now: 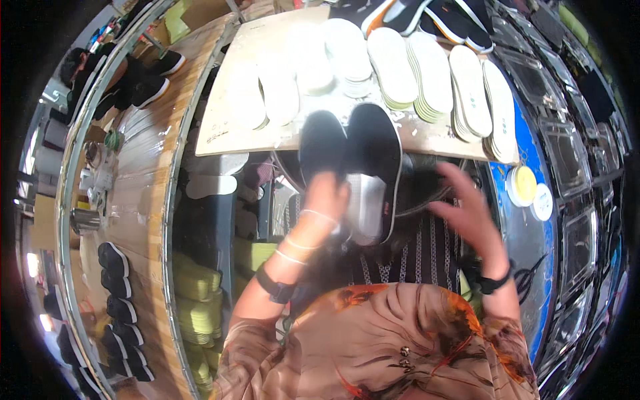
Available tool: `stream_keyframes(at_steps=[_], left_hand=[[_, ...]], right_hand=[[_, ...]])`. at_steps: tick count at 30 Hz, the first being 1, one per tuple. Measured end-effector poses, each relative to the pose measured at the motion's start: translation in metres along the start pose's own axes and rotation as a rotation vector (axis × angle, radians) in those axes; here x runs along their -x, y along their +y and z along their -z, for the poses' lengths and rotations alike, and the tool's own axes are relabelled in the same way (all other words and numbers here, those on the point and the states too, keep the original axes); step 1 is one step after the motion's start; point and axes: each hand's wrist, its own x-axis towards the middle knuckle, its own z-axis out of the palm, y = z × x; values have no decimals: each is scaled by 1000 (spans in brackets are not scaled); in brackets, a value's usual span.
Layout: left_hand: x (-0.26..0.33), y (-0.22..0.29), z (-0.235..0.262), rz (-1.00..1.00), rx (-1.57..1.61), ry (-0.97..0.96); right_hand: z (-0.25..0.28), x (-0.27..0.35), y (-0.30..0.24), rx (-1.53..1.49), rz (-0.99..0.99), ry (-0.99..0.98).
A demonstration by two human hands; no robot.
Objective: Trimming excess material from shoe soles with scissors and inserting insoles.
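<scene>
A pair of black slip-on shoes sits upright side by side in front of me, toes pointing away over the near edge of a work board (227,127). The right-hand shoe (372,143) has a white sole edge and a pale insole showing in its opening. My left hand (327,199) is closed at the opening of the left-hand shoe (323,143), its fingertips partly hidden and smeared. My right hand (463,210) is off to the right of the pair, apart from it, with thumb and fingers spread and nothing in them. It is slightly blurred.
Stacks of white insoles (393,63) stand across the board. More dark shoes (460,23) lie behind them. A yellow-topped round tub (522,185) is on the blue-edged surface at right. At left, a wooden bench (150,220) bears rows of black shoes (120,310); green stacks (200,300) sit below.
</scene>
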Motion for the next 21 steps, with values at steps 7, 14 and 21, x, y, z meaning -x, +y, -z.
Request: stream_keyframes(at_steps=[7, 14, 21], left_hand=[[-44, -45, 78, 449, 421, -895], [-141, -146, 92, 82, -412, -299], [-178, -201, 66, 63, -560, -565]], right_hand=[[-19, -142, -71, 495, -79, -766], [-118, -280, -135, 533, 401, -507], [-213, -312, -116, 842, 580, -454]])
